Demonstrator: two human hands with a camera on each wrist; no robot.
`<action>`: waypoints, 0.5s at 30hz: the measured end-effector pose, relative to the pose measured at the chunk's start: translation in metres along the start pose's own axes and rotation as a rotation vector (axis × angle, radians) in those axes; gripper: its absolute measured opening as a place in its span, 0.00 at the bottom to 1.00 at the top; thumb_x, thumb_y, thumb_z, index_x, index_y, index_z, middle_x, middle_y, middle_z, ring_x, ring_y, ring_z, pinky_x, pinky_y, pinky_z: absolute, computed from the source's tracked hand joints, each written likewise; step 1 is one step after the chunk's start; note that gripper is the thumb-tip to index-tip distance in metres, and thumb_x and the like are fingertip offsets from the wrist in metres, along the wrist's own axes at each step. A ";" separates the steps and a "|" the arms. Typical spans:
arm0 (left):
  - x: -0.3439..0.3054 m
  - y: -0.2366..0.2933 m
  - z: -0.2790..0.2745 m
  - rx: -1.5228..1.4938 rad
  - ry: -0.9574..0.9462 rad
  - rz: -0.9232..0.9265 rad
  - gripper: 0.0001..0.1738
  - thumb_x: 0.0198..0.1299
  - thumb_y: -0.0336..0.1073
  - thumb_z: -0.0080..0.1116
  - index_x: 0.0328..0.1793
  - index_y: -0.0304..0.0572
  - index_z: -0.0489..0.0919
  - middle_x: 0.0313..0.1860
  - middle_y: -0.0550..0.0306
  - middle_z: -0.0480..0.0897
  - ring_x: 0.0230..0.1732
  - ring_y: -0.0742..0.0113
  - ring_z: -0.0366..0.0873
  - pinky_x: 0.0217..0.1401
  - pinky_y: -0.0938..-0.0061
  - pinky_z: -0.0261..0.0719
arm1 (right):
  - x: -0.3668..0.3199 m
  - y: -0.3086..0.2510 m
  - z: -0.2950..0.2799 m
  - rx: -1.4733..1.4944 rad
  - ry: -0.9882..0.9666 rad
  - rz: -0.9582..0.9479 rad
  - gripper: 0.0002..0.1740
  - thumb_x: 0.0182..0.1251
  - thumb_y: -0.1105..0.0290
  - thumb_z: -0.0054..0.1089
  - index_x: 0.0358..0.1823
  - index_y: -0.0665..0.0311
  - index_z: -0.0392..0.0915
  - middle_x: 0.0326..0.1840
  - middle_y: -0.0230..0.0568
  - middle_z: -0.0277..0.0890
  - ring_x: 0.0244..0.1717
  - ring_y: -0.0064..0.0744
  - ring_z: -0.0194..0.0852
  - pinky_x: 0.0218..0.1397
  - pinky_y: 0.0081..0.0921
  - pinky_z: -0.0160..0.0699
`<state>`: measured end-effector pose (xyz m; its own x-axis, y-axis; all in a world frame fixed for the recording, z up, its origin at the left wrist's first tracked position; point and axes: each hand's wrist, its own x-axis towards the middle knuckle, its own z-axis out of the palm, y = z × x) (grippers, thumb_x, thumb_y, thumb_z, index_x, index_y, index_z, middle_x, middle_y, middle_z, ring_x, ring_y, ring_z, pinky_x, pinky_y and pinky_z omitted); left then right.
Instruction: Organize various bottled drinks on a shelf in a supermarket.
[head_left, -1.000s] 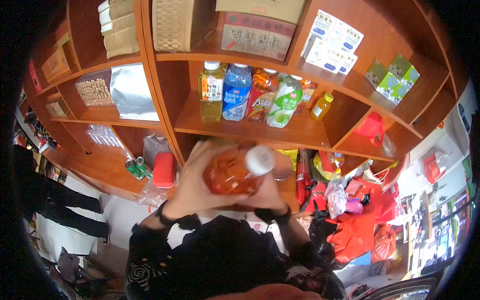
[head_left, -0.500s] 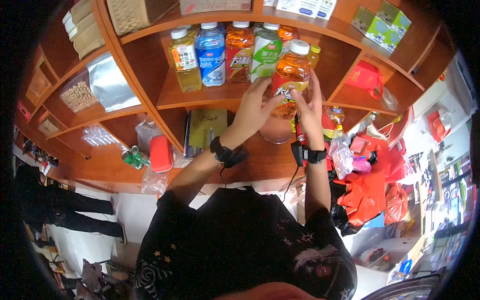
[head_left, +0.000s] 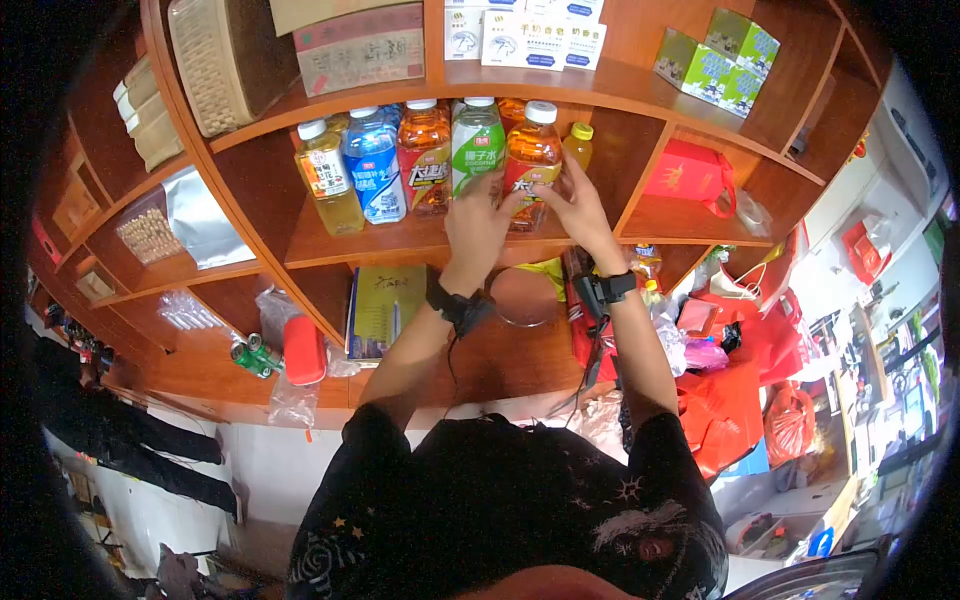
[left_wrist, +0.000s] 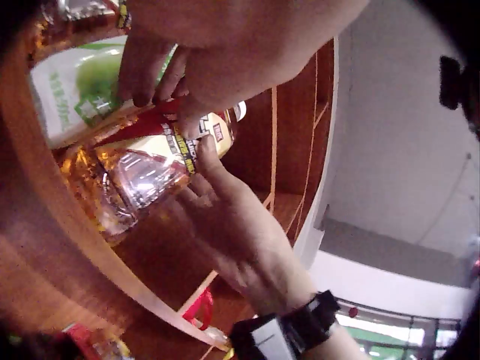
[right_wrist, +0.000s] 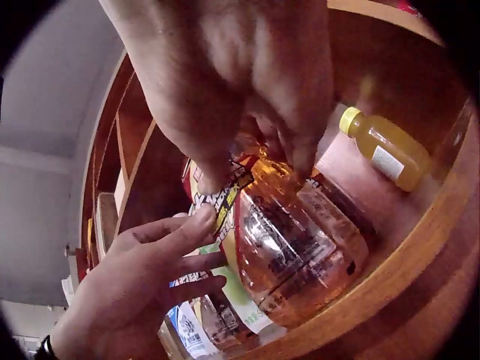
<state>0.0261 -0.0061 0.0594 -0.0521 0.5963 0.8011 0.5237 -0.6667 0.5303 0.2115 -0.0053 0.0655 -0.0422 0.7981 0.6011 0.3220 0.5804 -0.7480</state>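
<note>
An orange drink bottle with a white cap and a red and yellow label stands upright at the right end of a row on the middle shelf. My right hand holds it from the right, thumb on the label and fingers round the far side. From the left, my left hand touches the label with its thumb, its fingers fairly straight in front of the green-labelled coconut water bottle. In the right wrist view, the left fingers overlap the coconut water bottle. A small yellow-capped bottle stands just behind and right.
Left along the row are another orange bottle, a blue-labelled bottle and a yellow tea bottle. A divider and a red bag are to the right. Below lie a notebook and a round clear lid.
Both hands have carried the orange bottle from in front of me up to the shelf, beside the coconut water bottle. The left hand's grip has loosened. The head view has shifted.
</note>
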 end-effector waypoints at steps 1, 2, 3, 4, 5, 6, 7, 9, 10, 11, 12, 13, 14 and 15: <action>0.001 0.000 0.001 0.073 -0.009 -0.039 0.22 0.60 0.51 0.74 0.49 0.41 0.86 0.41 0.47 0.88 0.39 0.43 0.87 0.38 0.52 0.84 | 0.002 -0.001 -0.001 -0.118 0.020 0.014 0.46 0.73 0.71 0.69 0.84 0.74 0.51 0.80 0.54 0.65 0.78 0.38 0.66 0.81 0.34 0.63; 0.001 -0.002 0.003 0.084 -0.027 -0.053 0.22 0.60 0.51 0.74 0.48 0.41 0.85 0.39 0.48 0.88 0.38 0.44 0.87 0.37 0.53 0.84 | 0.003 -0.004 -0.002 -0.235 0.034 0.032 0.47 0.72 0.69 0.70 0.84 0.74 0.52 0.81 0.56 0.64 0.79 0.40 0.65 0.81 0.35 0.62; 0.003 -0.007 0.006 0.095 -0.045 -0.069 0.21 0.60 0.51 0.74 0.46 0.40 0.85 0.38 0.48 0.88 0.38 0.45 0.87 0.37 0.53 0.84 | 0.008 -0.016 -0.005 -0.212 -0.009 0.070 0.49 0.70 0.62 0.74 0.82 0.75 0.54 0.83 0.64 0.57 0.84 0.49 0.57 0.84 0.40 0.59; 0.004 -0.009 0.010 0.106 -0.065 -0.084 0.21 0.61 0.51 0.74 0.45 0.40 0.84 0.37 0.48 0.88 0.37 0.46 0.87 0.37 0.54 0.84 | 0.009 -0.007 -0.005 -0.311 0.026 0.008 0.49 0.70 0.61 0.73 0.82 0.76 0.54 0.85 0.65 0.54 0.86 0.51 0.53 0.84 0.40 0.58; 0.006 -0.009 0.010 0.190 -0.073 -0.079 0.21 0.61 0.53 0.73 0.40 0.41 0.85 0.32 0.48 0.88 0.34 0.46 0.87 0.35 0.55 0.83 | 0.015 0.005 -0.004 -0.407 0.065 -0.059 0.49 0.70 0.60 0.73 0.82 0.76 0.54 0.86 0.66 0.51 0.87 0.53 0.50 0.85 0.41 0.57; 0.014 -0.014 0.015 0.281 -0.066 -0.057 0.21 0.61 0.54 0.73 0.38 0.42 0.85 0.31 0.48 0.87 0.33 0.46 0.87 0.34 0.56 0.83 | 0.026 0.021 -0.003 -0.499 0.113 -0.133 0.49 0.70 0.58 0.72 0.82 0.76 0.54 0.87 0.67 0.48 0.88 0.55 0.47 0.85 0.41 0.56; 0.020 -0.021 0.022 0.372 -0.066 -0.035 0.21 0.61 0.54 0.73 0.36 0.43 0.86 0.29 0.48 0.87 0.32 0.46 0.87 0.33 0.56 0.83 | 0.038 0.040 -0.007 -0.564 0.064 -0.088 0.50 0.71 0.57 0.71 0.82 0.76 0.53 0.89 0.67 0.39 0.90 0.57 0.37 0.86 0.41 0.53; 0.001 -0.023 0.024 0.461 -0.137 -0.045 0.22 0.61 0.55 0.72 0.33 0.44 0.86 0.27 0.48 0.87 0.31 0.45 0.87 0.32 0.56 0.83 | 0.041 0.056 -0.006 -0.399 0.056 -0.032 0.44 0.75 0.61 0.67 0.83 0.71 0.55 0.81 0.58 0.61 0.81 0.44 0.60 0.80 0.35 0.62; 0.008 -0.019 0.022 0.458 -0.147 -0.046 0.22 0.62 0.56 0.71 0.31 0.44 0.86 0.27 0.47 0.87 0.30 0.45 0.87 0.31 0.56 0.83 | 0.041 0.058 -0.006 -0.291 0.032 -0.056 0.41 0.78 0.63 0.65 0.83 0.69 0.56 0.75 0.51 0.69 0.73 0.37 0.67 0.76 0.33 0.66; 0.014 -0.016 0.020 0.454 -0.143 -0.044 0.22 0.62 0.56 0.71 0.30 0.44 0.86 0.26 0.47 0.86 0.30 0.45 0.87 0.31 0.56 0.83 | 0.041 0.059 -0.006 -0.182 0.006 -0.076 0.37 0.80 0.65 0.62 0.83 0.67 0.56 0.68 0.44 0.77 0.66 0.30 0.73 0.72 0.31 0.70; 0.013 -0.013 0.019 0.451 -0.162 -0.064 0.22 0.63 0.55 0.70 0.31 0.44 0.86 0.26 0.47 0.86 0.30 0.44 0.87 0.31 0.56 0.83 | 0.036 0.060 -0.002 -0.154 0.020 -0.075 0.37 0.80 0.66 0.62 0.83 0.67 0.56 0.69 0.44 0.77 0.66 0.30 0.73 0.72 0.31 0.70; 0.012 -0.011 0.019 0.447 -0.179 -0.083 0.21 0.64 0.55 0.70 0.33 0.44 0.86 0.26 0.47 0.86 0.30 0.44 0.87 0.30 0.55 0.83 | 0.033 0.060 0.002 -0.127 0.033 -0.076 0.37 0.80 0.66 0.62 0.83 0.67 0.56 0.69 0.45 0.76 0.66 0.30 0.73 0.72 0.30 0.70; 0.012 -0.009 0.019 0.441 -0.191 -0.099 0.20 0.64 0.54 0.69 0.34 0.44 0.86 0.26 0.47 0.86 0.30 0.44 0.87 0.30 0.55 0.83 | 0.033 0.063 0.004 -0.100 0.048 -0.081 0.37 0.80 0.66 0.61 0.83 0.67 0.55 0.69 0.45 0.76 0.67 0.31 0.73 0.72 0.30 0.70; 0.010 -0.009 0.020 0.409 -0.170 -0.097 0.20 0.65 0.53 0.69 0.36 0.44 0.85 0.29 0.47 0.86 0.31 0.43 0.87 0.31 0.54 0.83 | 0.032 0.066 0.007 -0.085 0.066 -0.073 0.38 0.80 0.66 0.62 0.84 0.67 0.55 0.70 0.47 0.76 0.68 0.32 0.73 0.73 0.30 0.70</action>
<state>0.0380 0.0145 0.0571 0.0050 0.7352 0.6778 0.8180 -0.3929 0.4202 0.2253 0.0601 0.0334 -0.0071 0.7401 0.6724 0.3992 0.6186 -0.6767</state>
